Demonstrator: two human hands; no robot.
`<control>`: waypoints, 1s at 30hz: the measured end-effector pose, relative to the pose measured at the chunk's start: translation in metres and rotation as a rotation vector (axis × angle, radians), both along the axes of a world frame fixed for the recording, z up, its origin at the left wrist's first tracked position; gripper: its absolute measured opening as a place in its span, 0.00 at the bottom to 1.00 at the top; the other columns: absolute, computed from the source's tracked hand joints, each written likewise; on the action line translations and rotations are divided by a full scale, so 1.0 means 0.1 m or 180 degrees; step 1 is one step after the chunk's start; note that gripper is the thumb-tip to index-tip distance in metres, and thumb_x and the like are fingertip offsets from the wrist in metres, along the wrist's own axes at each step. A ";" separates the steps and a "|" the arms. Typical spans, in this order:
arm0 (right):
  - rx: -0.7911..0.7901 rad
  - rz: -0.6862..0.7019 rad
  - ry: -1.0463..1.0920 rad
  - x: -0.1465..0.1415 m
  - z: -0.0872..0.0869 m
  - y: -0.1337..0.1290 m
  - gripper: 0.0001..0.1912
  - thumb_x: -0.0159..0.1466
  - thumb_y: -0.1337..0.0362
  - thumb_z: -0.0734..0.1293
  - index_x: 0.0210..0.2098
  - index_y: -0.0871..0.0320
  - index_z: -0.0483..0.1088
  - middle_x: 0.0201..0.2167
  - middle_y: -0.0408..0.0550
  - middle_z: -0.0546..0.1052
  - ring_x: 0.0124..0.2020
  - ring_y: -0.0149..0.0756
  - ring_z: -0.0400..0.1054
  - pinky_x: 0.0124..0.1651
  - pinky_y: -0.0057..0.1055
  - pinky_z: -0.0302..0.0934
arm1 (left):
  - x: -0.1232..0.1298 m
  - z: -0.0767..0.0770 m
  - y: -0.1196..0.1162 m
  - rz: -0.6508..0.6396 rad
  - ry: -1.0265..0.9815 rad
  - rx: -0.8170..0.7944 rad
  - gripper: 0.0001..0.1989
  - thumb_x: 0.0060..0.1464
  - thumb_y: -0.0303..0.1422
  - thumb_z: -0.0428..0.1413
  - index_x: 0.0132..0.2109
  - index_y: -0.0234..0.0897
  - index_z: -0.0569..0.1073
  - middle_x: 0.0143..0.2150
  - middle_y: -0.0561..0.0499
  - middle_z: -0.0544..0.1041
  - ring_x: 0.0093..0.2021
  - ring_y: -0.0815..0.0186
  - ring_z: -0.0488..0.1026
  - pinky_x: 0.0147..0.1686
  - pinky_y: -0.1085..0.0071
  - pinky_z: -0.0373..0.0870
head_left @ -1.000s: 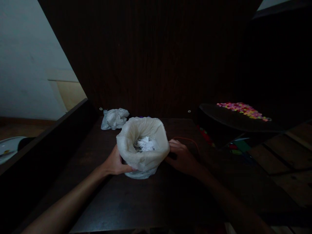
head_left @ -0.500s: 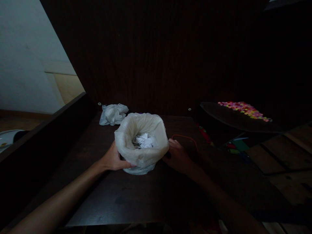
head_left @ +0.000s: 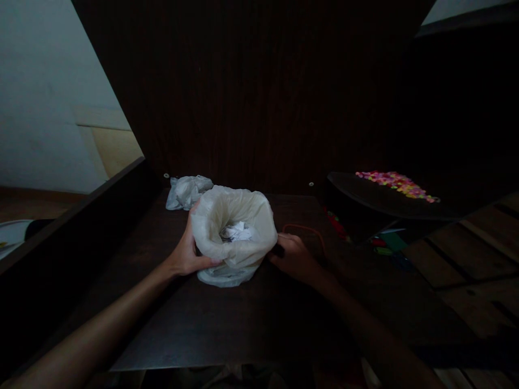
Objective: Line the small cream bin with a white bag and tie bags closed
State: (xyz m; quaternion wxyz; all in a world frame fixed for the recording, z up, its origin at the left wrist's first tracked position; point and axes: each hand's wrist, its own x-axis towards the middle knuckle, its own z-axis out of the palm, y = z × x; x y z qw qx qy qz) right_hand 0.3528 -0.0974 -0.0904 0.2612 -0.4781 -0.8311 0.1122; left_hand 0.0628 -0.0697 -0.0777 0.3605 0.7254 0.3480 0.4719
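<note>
A small bin lined with a white plastic bag stands on the dark wooden surface, the bag folded outward over its rim. Crumpled white paper lies inside. My left hand is wrapped round the bin's left side, with the thumb across the front and the fingers mostly hidden behind. At the right edge, my right hand has its fingers curled in against the bag. A dark spot shows by those fingertips, too dim to make out. The bin's own wall is covered by the bag.
Behind the bin to the left lies a crumpled plastic bag. A thin orange cord curves beyond my right hand. Further right is a dark shape with a strip of colourful beads or flowers. A raised dark board edges the left side.
The bin's top has tipped slightly away to the left, and more of the bag's front shows. My left hand has moved a little up its side. The right hand stays at the right edge.
</note>
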 end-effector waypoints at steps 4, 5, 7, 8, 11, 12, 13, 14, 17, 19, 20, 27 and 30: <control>-0.0115 -0.0085 -0.0026 -0.04 -0.08 -0.02 0.19 0.55 0.70 0.72 0.47 0.55 0.75 0.44 0.52 0.83 0.44 0.47 0.78 0.48 0.41 0.70 | 0.03 0.10 -0.01 -0.0142 -0.0056 0.0114 0.56 0.35 0.62 0.68 0.65 0.33 0.62 0.52 0.38 0.77 0.65 0.41 0.67 0.71 0.44 0.53; -0.0128 -0.0100 -0.0015 -0.05 -0.09 -0.02 0.19 0.55 0.70 0.72 0.47 0.55 0.75 0.44 0.52 0.83 0.44 0.47 0.78 0.48 0.41 0.70 | 0.03 0.11 -0.01 -0.0158 -0.0096 0.0115 0.56 0.35 0.61 0.68 0.65 0.34 0.62 0.53 0.37 0.76 0.66 0.41 0.65 0.72 0.45 0.50; -0.0140 -0.0089 0.0031 -0.07 -0.09 -0.02 0.16 0.56 0.71 0.72 0.45 0.55 0.76 0.42 0.52 0.83 0.43 0.46 0.78 0.48 0.40 0.70 | 0.04 0.14 -0.02 -0.0171 -0.0159 0.0127 0.56 0.35 0.61 0.68 0.65 0.35 0.63 0.56 0.37 0.74 0.68 0.41 0.63 0.73 0.45 0.48; -0.0143 -0.0053 0.0059 -0.07 -0.09 -0.02 0.14 0.56 0.72 0.71 0.42 0.55 0.76 0.41 0.51 0.83 0.42 0.45 0.78 0.47 0.38 0.70 | 0.05 0.15 -0.02 -0.0168 -0.0178 0.0152 0.55 0.35 0.61 0.68 0.65 0.35 0.63 0.58 0.36 0.73 0.69 0.40 0.61 0.73 0.45 0.48; -0.0115 0.0072 0.0158 -0.09 -0.06 -0.02 0.08 0.57 0.73 0.69 0.33 0.54 0.75 0.35 0.47 0.83 0.37 0.41 0.78 0.45 0.34 0.69 | 0.04 0.17 -0.02 -0.0164 -0.0213 0.0250 0.54 0.36 0.61 0.68 0.65 0.35 0.64 0.62 0.36 0.70 0.70 0.39 0.59 0.71 0.44 0.52; -0.0092 0.0090 0.0199 -0.09 -0.04 -0.02 0.07 0.58 0.73 0.69 0.32 0.54 0.75 0.33 0.47 0.83 0.36 0.40 0.78 0.44 0.34 0.69 | 0.03 0.17 -0.02 -0.0159 -0.0230 0.0276 0.54 0.37 0.61 0.67 0.65 0.35 0.64 0.64 0.36 0.68 0.70 0.39 0.58 0.71 0.44 0.53; -0.0062 0.0091 0.0245 -0.09 -0.03 -0.02 0.07 0.58 0.73 0.68 0.31 0.54 0.74 0.32 0.46 0.83 0.35 0.40 0.78 0.43 0.33 0.69 | 0.02 0.17 -0.01 -0.0149 -0.0240 0.0295 0.54 0.37 0.60 0.67 0.65 0.35 0.63 0.65 0.36 0.67 0.70 0.38 0.58 0.71 0.44 0.55; -0.0026 0.0074 0.0297 -0.08 -0.01 -0.03 0.06 0.58 0.72 0.68 0.31 0.54 0.74 0.31 0.46 0.82 0.34 0.39 0.77 0.41 0.33 0.68 | 0.01 0.17 -0.01 -0.0137 -0.0241 0.0311 0.54 0.37 0.60 0.68 0.66 0.36 0.63 0.66 0.36 0.66 0.70 0.38 0.58 0.70 0.44 0.56; 0.0089 -0.0023 0.0460 -0.06 0.06 -0.05 0.05 0.58 0.71 0.67 0.31 0.55 0.72 0.29 0.45 0.81 0.30 0.37 0.75 0.38 0.31 0.67 | -0.02 0.18 0.00 -0.0133 -0.0237 0.0401 0.54 0.39 0.58 0.68 0.68 0.38 0.61 0.70 0.36 0.61 0.70 0.39 0.59 0.70 0.45 0.58; 0.0157 -0.0096 0.0556 -0.04 0.12 -0.06 0.05 0.59 0.70 0.65 0.31 0.54 0.72 0.27 0.43 0.79 0.28 0.35 0.73 0.36 0.29 0.66 | -0.03 0.20 0.01 -0.0225 -0.0279 0.0501 0.52 0.43 0.56 0.67 0.70 0.39 0.59 0.71 0.37 0.61 0.70 0.39 0.59 0.69 0.45 0.58; 0.0190 -0.0130 0.0597 -0.02 0.15 -0.07 0.05 0.60 0.69 0.65 0.31 0.54 0.71 0.26 0.42 0.78 0.27 0.34 0.73 0.36 0.29 0.66 | -0.03 0.22 0.01 -0.0289 -0.0325 0.0545 0.51 0.45 0.55 0.66 0.70 0.40 0.59 0.71 0.38 0.61 0.70 0.40 0.60 0.69 0.44 0.58; 0.0668 -0.0412 0.1111 0.02 0.32 -0.10 0.05 0.63 0.63 0.66 0.33 0.55 0.74 0.24 0.41 0.78 0.25 0.32 0.73 0.33 0.28 0.67 | -0.01 0.32 0.01 -0.0256 -0.0561 0.0161 0.32 0.54 0.51 0.61 0.61 0.42 0.74 0.69 0.44 0.67 0.70 0.42 0.60 0.70 0.48 0.56; 0.0802 -0.0498 0.1248 0.01 0.41 -0.12 0.06 0.64 0.63 0.66 0.34 0.55 0.76 0.25 0.42 0.79 0.26 0.32 0.74 0.34 0.28 0.67 | 0.00 0.37 0.00 -0.0091 -0.0564 0.0016 0.23 0.57 0.47 0.60 0.56 0.42 0.78 0.66 0.43 0.72 0.69 0.43 0.63 0.68 0.48 0.60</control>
